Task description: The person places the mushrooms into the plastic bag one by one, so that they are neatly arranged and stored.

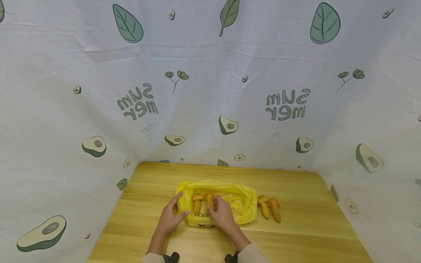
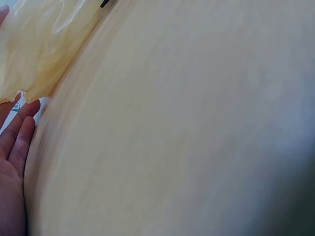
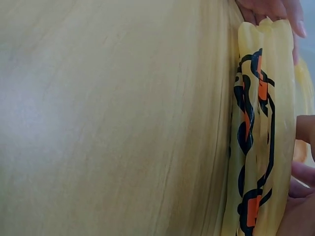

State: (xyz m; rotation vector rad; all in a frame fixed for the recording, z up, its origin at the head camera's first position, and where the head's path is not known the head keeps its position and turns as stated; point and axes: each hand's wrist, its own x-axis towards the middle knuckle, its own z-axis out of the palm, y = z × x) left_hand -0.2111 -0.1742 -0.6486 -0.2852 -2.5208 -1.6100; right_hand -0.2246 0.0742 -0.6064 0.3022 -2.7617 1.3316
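Note:
A yellow plastic bag (image 1: 250, 204) lies on the table with its mouth spread wide. My right hand (image 1: 223, 214) reaches into it and pinches an orange-brown mushroom (image 1: 209, 197), partly covered by the fingers. Just left of that, a second mushroom (image 1: 197, 205) lies inside the bag, cap away from me. Against the bag's left side, my left hand (image 1: 168, 220) rests with fingers extended and thumb apart. The left wrist view shows straight fingers (image 2: 22, 140) by the bag's edge. Black and orange print marks the bag's near side (image 3: 253, 128) in the right wrist view.
Right of the bag, two more mushrooms lie side by side, one (image 1: 264, 207) nearer the bag, the other (image 1: 275, 210) beyond it. The wooden table (image 1: 312, 219) meets a white cloth (image 1: 204, 109) printed with avocados and leaves at its back and sides.

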